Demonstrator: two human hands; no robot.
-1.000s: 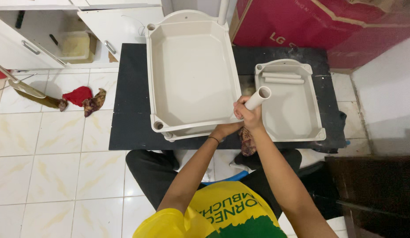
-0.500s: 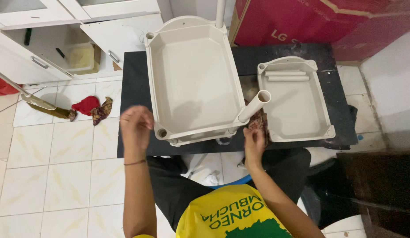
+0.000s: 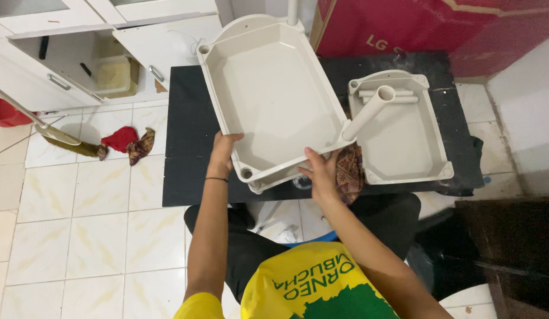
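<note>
1. Large cream plastic tray [image 3: 274, 94]: a deep shelf tier with a socket hole at each corner, lying over the black mat [image 3: 189, 136] and turned askew to the mat's edges.
2. Cream tube [image 3: 369, 112]: stands in the tray's near right corner socket and leans out to the right, its open end uppermost.
3. Left hand [image 3: 222, 152]: closed over the tray's near left rim, thumb on the inner side.
4. Right hand [image 3: 320, 171]: fingers spread under and against the tray's near edge, just beside the tube's foot. The two hands are apart, one at each near corner.
5. Patterned cloth [image 3: 348, 171]: just right of the right hand, at the mat's front edge.
6. Smaller cream tray [image 3: 404, 147]: on the mat to the right, with two short tubes [image 3: 398, 96] lying at its far end.
7. White tiled floor [image 3: 79, 201]: left of the mat, bearing a red rag [image 3: 118, 139].
</note>
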